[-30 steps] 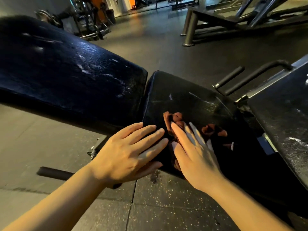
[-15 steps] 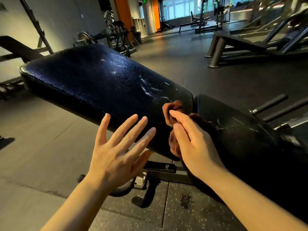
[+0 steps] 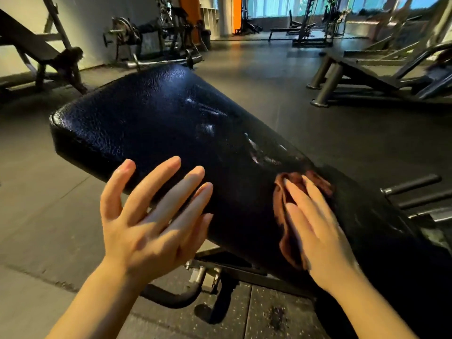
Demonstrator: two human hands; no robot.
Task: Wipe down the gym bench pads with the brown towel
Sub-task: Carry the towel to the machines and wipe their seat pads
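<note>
- Now my right hand (image 3: 315, 231) has carried the brown towel (image 3: 288, 216) off the seat pad (image 3: 391, 228) onto the long back pad (image 3: 159, 123), flat fingers pressing it down.
- My left hand (image 3: 151, 221) has lifted off, fingers spread, holding nothing.
- Most of the back pad looks unwiped.

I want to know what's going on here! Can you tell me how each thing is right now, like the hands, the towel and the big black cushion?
left hand: open, fingers spread, holding nothing.
right hand: fingers straight, pressing the towel.
brown towel: bunched, flat against the pad under the right hand.
long bench pad: tilted, shiny, streaked near the towel.
seat pad: dark, bare.
</note>
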